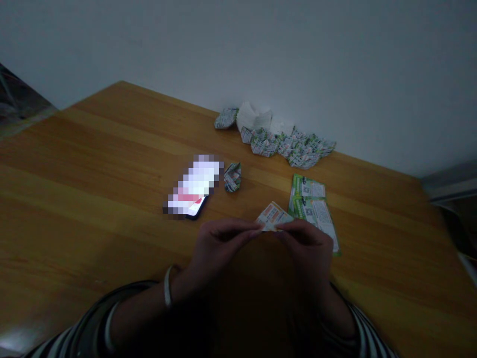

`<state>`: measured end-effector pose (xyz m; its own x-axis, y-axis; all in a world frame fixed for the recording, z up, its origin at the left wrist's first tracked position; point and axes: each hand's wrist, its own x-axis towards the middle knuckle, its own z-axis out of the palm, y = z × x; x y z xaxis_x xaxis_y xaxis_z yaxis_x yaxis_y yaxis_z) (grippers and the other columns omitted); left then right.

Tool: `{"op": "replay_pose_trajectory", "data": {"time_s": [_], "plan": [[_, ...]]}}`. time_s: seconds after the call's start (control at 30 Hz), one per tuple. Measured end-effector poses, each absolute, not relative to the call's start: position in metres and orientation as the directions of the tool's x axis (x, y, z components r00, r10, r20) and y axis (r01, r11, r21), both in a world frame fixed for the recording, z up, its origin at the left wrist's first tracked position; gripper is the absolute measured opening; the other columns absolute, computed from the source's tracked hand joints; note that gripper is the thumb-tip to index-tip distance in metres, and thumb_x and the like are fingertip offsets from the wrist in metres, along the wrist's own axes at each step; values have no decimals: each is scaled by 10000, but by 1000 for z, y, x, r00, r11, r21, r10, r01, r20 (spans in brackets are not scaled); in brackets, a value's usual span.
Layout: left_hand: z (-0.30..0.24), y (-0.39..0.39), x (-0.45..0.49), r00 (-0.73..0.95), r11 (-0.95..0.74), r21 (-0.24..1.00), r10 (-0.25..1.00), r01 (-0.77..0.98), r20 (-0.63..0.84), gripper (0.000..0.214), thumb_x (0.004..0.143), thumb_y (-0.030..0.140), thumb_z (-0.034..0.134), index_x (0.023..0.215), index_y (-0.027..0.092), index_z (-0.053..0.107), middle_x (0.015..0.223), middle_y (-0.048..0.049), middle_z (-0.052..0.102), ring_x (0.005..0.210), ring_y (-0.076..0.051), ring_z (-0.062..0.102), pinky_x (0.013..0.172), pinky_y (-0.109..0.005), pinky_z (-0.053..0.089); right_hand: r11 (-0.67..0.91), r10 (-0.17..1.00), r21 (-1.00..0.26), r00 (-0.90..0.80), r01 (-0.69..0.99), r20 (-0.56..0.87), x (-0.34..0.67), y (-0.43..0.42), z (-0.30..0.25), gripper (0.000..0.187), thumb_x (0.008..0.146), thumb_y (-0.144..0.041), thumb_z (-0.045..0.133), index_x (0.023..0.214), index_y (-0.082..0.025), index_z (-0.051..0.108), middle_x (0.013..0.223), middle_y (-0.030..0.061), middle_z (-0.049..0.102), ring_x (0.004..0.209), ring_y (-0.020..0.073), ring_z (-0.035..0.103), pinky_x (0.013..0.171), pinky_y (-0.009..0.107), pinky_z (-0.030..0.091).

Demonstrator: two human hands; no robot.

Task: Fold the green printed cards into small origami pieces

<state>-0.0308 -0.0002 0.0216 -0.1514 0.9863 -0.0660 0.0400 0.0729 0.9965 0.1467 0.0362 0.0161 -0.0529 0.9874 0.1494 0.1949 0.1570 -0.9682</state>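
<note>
Both my hands are raised over the near middle of a wooden table (93,164). My left hand (219,246) and my right hand (307,248) each pinch one end of a small printed paper piece (273,216), held between their fingertips. The fingers of both hands are closed on the paper. A bracelet sits on my left wrist, and striped sleeves cover both forearms.
A phone (192,188) with a lit screen lies just beyond my left hand. A single small folded paper shape (232,177) sits beside it. Green printed leaflets (312,204) lie flat by my right hand. Several folded paper shapes (283,139) are heaped against the white wall.
</note>
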Motion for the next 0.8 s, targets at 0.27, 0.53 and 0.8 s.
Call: {"op": "replay_pose_trajectory", "data": {"time_s": [0.27,0.53,0.8], "plan": [[19,-1,-24,-155,129,980,976,-150,-152,77,773,222,733,742,157,706,764,-27,773,707,-150,723,672,-250,607,138,984,-989,-119,57,131,142,32,14,136,773,-207,738,690,-207,630,718,5,688,690,152,661,636,266,549],[15,0,-23,-99,168,949,975,-266,-200,267,795,218,724,1045,151,659,864,-59,789,797,-171,747,741,-281,618,123,989,-992,-84,9,122,135,28,13,212,769,-195,727,663,-211,544,731,-7,652,694,144,640,642,269,538],[16,-2,-22,-45,208,932,972,-297,-232,201,814,215,698,1003,166,746,997,-68,777,843,-177,747,784,-283,619,123,992,-992,-41,-1,123,133,26,6,180,778,-194,717,738,-217,543,734,-15,634,690,138,625,644,270,535]]}}
